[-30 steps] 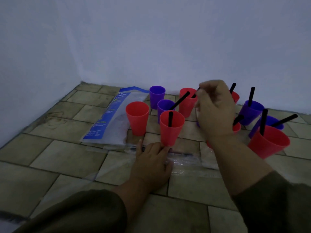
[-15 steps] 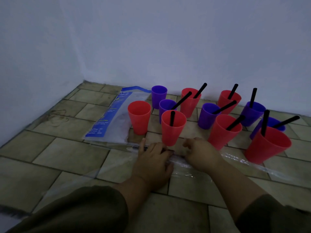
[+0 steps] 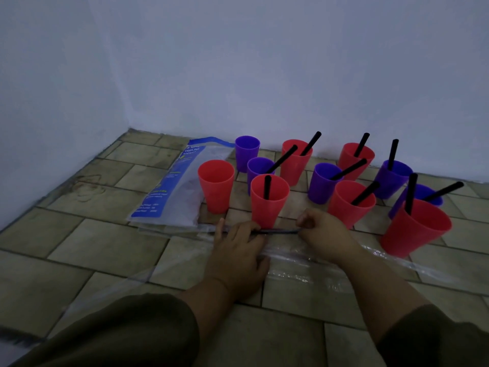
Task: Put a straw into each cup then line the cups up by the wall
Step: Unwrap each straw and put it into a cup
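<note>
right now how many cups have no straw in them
2: the red cup front left beside the plastic packet, and the purple cup behind it near the wall.

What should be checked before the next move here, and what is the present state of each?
1. Right hand pinches a straw: ok.
2. Left hand presses the bag down: ok.
3. Straw fully out of the bag: cannot tell.
4. Somewhere empty to put it: ok, red cup and purple cup, both upright.
5. Row along the wall: not ok, everything stands clustered.
</note>
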